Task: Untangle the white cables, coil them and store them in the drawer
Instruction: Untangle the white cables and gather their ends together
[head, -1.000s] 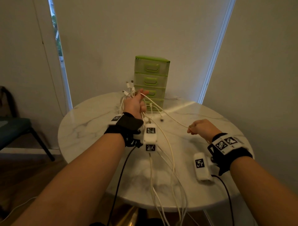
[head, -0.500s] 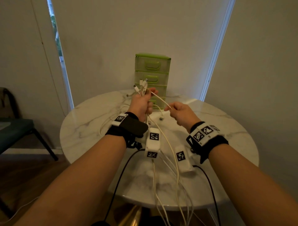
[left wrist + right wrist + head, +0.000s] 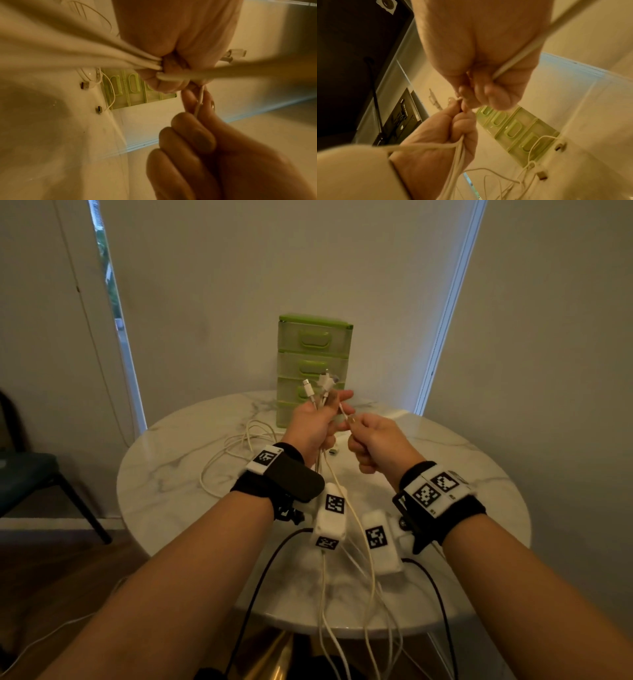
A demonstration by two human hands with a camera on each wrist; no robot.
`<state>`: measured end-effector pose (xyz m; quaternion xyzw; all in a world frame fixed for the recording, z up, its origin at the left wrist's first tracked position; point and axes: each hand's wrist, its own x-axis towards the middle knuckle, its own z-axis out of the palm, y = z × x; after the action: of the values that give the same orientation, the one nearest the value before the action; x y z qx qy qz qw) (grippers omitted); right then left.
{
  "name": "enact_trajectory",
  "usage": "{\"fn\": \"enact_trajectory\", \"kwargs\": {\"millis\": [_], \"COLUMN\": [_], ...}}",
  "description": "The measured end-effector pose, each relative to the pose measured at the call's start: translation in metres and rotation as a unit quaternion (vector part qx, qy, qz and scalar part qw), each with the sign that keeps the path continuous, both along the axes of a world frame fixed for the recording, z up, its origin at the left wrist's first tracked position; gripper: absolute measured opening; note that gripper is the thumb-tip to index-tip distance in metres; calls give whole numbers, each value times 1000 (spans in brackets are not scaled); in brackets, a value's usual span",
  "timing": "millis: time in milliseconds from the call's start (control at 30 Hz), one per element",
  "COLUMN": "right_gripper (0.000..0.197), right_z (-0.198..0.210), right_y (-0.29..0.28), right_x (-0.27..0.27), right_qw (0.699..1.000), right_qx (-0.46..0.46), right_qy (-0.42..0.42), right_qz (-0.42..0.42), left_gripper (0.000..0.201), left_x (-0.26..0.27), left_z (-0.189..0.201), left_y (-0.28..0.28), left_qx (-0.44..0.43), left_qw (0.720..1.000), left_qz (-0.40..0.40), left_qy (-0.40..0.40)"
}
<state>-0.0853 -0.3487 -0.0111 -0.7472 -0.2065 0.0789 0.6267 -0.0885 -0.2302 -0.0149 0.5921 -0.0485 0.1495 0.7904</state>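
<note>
The step in hand is untangling. The left hand (image 3: pixel 313 424) grips a bundle of white cables (image 3: pixel 359 529) in a fist above the marble table (image 3: pixel 171 508), connector ends (image 3: pixel 317 386) protruding upward. The right hand (image 3: pixel 373 440) pinches a single strand (image 3: pixel 343 410) just beside that fist. The green drawer unit (image 3: pixel 313 350) stands behind, all drawers closed. Next move, by judgement: draw the pinched strand free of the bundle without tightening the remaining loops.
</note>
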Motion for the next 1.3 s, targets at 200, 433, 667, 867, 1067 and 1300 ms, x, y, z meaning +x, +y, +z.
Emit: {"fn": "enact_trajectory", "kwargs": {"millis": [200, 433, 667, 867, 1067, 1300], "right_gripper": [26, 27, 43, 40, 40, 12], "right_z": [-8, 0, 4, -22, -16, 11], "right_y": [6, 1, -17, -72, -97, -45], "right_x": [-9, -11, -18, -15, -20, -42], "right_qw": [999, 998, 999, 998, 987, 984], "right_qx": [31, 39, 0, -52, -161, -12], "right_qy": [0, -30, -11, 30, 13, 38], "right_qz": [-22, -49, -40, -2, 20, 173], "left_gripper": [21, 28, 36, 38, 40, 40], "left_x": [-5, -7, -11, -14, -20, -28], "left_z": [10, 9, 13, 42, 59, 53], "left_y": [-5, -22, -39, -10, -5, -51], "left_qx": [-56, 28, -19, -258, -244, -191], "left_qw": [998, 999, 999, 963, 966, 975], "left_qz": [12, 4, -5, -57, -70, -98], "left_qy": [-2, -24, -33, -49, -52, -53]}}
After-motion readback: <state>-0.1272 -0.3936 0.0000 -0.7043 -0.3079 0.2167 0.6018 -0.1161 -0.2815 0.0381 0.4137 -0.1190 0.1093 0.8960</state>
